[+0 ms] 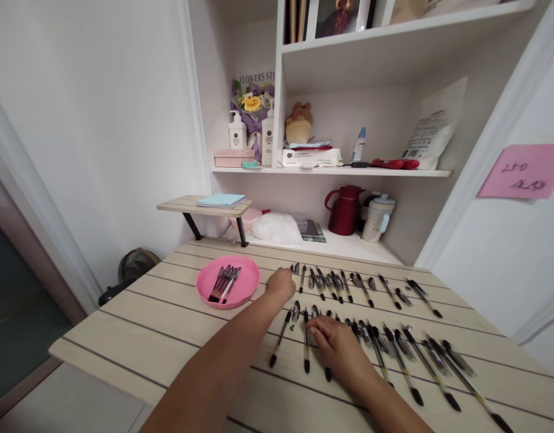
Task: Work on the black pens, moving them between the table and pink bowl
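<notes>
My left hand (pixel 280 284) is closed, with its fingers curled down at the left end of the back row of pen parts; what it holds, if anything, is hidden. Beside its fingertips are small clear and dark pieces (pixel 295 268). My right hand (pixel 333 344) is closed, fingers pressed together, its fingertips at the upper part of a pen refill (pixel 306 346) in the front row. Another refill (pixel 280 340) lies to its left, near a clear pen part (pixel 295 311). Left of my hands, a pink scalloped plate (pixel 205 272) holds several pens (pixel 225 284).
Rows of refills and clear barrels (pixel 407 367) spread to the right on the slatted wooden table (pixel 169 325). A small raised stand (pixel 178 205) bears light blue paper (pixel 222 200). Behind, a red jug (pixel 344 210) and a pale tumbler (pixel 377 219) stand under the shelf.
</notes>
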`<state>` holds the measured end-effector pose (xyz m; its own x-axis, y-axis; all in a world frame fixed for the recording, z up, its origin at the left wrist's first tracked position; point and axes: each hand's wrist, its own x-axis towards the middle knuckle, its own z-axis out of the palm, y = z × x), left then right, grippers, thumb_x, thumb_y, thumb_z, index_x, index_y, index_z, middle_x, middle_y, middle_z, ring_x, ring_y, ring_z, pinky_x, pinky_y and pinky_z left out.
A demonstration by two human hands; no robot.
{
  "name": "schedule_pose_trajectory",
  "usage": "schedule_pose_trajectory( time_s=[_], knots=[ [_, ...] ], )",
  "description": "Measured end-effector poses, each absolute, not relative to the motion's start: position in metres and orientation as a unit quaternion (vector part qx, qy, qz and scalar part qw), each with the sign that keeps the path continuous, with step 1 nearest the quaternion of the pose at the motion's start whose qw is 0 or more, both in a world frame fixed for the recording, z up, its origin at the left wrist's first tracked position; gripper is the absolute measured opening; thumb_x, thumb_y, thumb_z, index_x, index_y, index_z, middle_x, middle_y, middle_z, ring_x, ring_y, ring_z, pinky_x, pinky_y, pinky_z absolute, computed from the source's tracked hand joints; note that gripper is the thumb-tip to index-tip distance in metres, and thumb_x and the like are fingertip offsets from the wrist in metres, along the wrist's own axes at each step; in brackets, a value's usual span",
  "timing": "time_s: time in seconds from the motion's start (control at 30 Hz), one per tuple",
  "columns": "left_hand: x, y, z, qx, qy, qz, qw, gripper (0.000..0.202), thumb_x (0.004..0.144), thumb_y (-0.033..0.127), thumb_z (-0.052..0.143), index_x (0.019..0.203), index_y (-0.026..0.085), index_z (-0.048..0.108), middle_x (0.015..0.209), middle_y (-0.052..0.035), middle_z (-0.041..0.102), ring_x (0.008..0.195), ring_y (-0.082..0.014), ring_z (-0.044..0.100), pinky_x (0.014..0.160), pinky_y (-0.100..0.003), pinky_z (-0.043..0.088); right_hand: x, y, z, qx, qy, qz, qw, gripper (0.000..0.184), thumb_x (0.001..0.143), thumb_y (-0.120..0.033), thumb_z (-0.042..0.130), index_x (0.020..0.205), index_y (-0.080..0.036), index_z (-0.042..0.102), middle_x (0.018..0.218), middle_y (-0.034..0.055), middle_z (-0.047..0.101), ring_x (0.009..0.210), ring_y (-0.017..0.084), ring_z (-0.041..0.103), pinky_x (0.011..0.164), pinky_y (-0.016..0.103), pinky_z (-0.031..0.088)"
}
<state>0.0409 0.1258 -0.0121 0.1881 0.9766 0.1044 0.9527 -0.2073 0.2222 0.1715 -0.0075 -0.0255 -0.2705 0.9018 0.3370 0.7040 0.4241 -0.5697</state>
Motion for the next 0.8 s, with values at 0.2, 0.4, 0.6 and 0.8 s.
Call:
schedule_pose_trajectory(
  time_s=[0.2,0.4,0.6,0.8],
  knots=[
    [0.031,0.119,0.012,0.773,0.624,0.113,0.025,0.027,0.079,0.025,0.043,0.098,0.018,0.061,0.102,-0.0115,0.059,0.092,-0.0207,0.058,0.077,-0.029,0.043,0.173,-0.009,-0.024,-0.512,-0.781,0.164,0.317,0.028,0.083,-0.026,0.033,0.076,-0.020,0.059,0.076,0.0040,0.063,0.071,0.017,0.057,0.067,0.028,0.040],
    [-0.033,0.140,0.061,0.724,0.682,0.102,-0.008,0.027,0.079,0.024,0.042,0.098,0.022,0.062,0.103,-0.0085,0.062,0.096,-0.0219,0.056,0.079,-0.031,0.042,0.176,-0.008,-0.026,-0.513,-0.779,0.182,0.313,0.027,0.082,-0.030,0.034,0.080,-0.021,0.060,0.079,0.0041,0.063,0.075,0.019,0.057,0.069,0.030,0.041],
    [-0.106,0.141,0.062,0.638,0.770,0.029,-0.006,0.021,0.067,0.025,0.058,0.083,0.014,0.066,0.091,-0.0158,0.066,0.090,-0.0268,0.059,0.072,-0.031,0.044,0.175,-0.004,-0.032,-0.515,-0.781,0.186,0.301,0.029,0.082,-0.034,0.034,0.077,-0.021,0.060,0.075,0.0036,0.063,0.071,0.018,0.057,0.067,0.030,0.041],
    [-0.124,0.119,0.031,0.624,0.780,-0.016,0.032,0.021,0.068,0.032,0.057,0.075,0.015,0.067,0.082,-0.0144,0.067,0.084,-0.0259,0.062,0.070,-0.032,0.045,0.177,-0.003,-0.035,-0.516,-0.779,0.183,0.305,0.029,0.082,-0.034,0.035,0.079,-0.021,0.061,0.077,0.0037,0.064,0.071,0.018,0.058,0.067,0.029,0.041]
  ],
)
